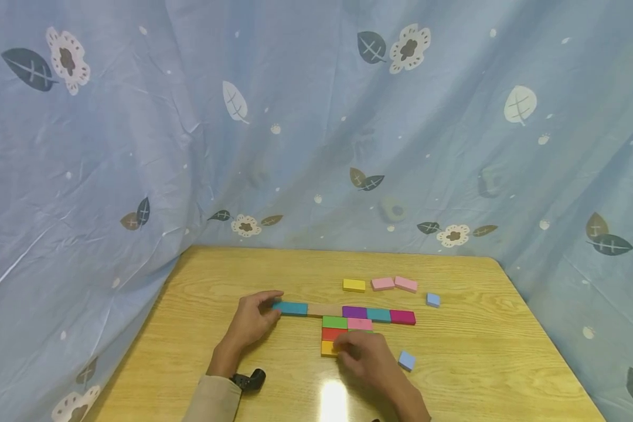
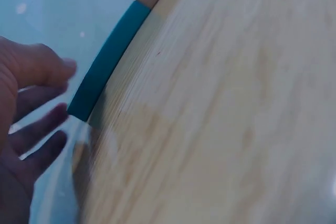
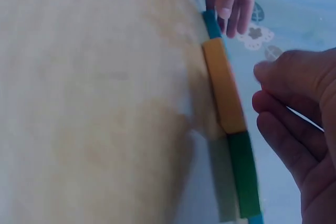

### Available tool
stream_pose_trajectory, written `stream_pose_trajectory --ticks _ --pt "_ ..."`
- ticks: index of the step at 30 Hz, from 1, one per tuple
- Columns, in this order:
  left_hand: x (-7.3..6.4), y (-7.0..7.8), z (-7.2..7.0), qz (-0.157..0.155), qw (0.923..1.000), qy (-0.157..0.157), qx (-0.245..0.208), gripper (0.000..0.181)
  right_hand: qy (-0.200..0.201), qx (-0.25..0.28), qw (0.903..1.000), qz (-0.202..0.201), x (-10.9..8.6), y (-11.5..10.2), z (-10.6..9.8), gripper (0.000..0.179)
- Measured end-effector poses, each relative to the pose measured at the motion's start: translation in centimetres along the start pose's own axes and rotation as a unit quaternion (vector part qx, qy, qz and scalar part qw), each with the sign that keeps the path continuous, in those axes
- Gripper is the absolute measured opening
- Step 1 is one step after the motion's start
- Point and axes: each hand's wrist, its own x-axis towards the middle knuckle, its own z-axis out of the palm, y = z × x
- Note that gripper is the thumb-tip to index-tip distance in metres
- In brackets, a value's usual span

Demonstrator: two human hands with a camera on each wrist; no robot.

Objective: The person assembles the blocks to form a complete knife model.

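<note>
Hands (image 1: 250,321) near oblong blocks (image 1: 292,309), wood-grained table (image 1: 480,363).

White glare on tabletop (image 1: 485,357), dim wrist views

Cloth (image 1: 300,70): blue, leaf-and-flower print. Counter (image 1: 485,357): yellowish, wood-grained. Left-end block (image 1: 293,309): blue. Lower-left block (image 1: 327,349): orange. Rear-left block (image 1: 354,285): yellow. Sleeve (image 1: 213,400): beige.

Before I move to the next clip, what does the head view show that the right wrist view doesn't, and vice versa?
Head only: the yellow block, purple block and magenta block. Right wrist only: the long side of a green block next to the orange block. Both: the right hand, the left hand, the teal block beside it, and that orange block.
</note>
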Motion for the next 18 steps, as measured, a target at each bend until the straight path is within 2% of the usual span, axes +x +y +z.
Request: stream_pose_trajectory --ticks 4,8,10,14,18 --pt "0.3 1.1 0.4 0.048 0.9978 0.011 0.044 0.044 0.013 0.024 0.9993 0.023 0.3 0.3 -1.6 0.021" --pt "0.5 2.9 1.2 0.106 0.9918 -0.004 0.071 0.04 0.04 0.01 0.9974 0.06 0.6 1.1 -4.1 0.022" --pt "0.5 3.9 1.9 0.134 0.9877 -0.026 0.076 0.038 0.057 0.011 0.9959 0.069 0.8 1.8 -5.5 0.022" --pt "0.3 5.9 3.6 0.19 0.9747 -0.08 0.086 0.035 0.085 0.061 0.9901 0.094 1.1 3.7 -8.3 0.021" --pt "0.0 7.3 5.1 0.209 0.9636 -0.134 0.099 0.039 0.104 0.09 0.9825 0.126 1.1 6.1 -10.8 0.016"
